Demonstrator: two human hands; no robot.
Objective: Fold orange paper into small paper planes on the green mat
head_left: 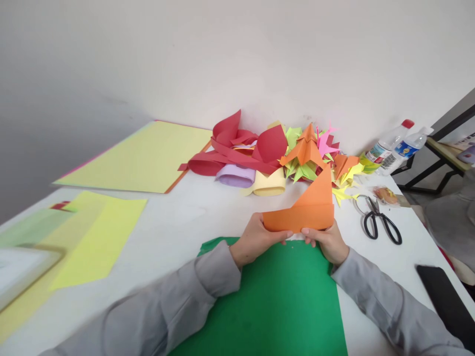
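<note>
Between my two hands is a folded sheet of orange paper (302, 215), lifted above the table, with a straight lower band and a pointed flap rising at its right. My left hand (256, 237) pinches its lower left end, thumb along the bottom edge. At the lower right, my right hand (330, 241) grips it with the thumb in front; the fingers behind the paper are partly hidden. Beneath my hands lies a large green sheet (282, 296) on the white table.
Red curled paper pieces (237, 153) and folded paper figures (308, 148) are heaped by the wall. Scissors (380, 220), two plastic bottles (393, 143) and a black phone-like slab (443, 296) are at right. Yellow sheets (104, 237) and a large pale-yellow board (148, 158) lie at left.
</note>
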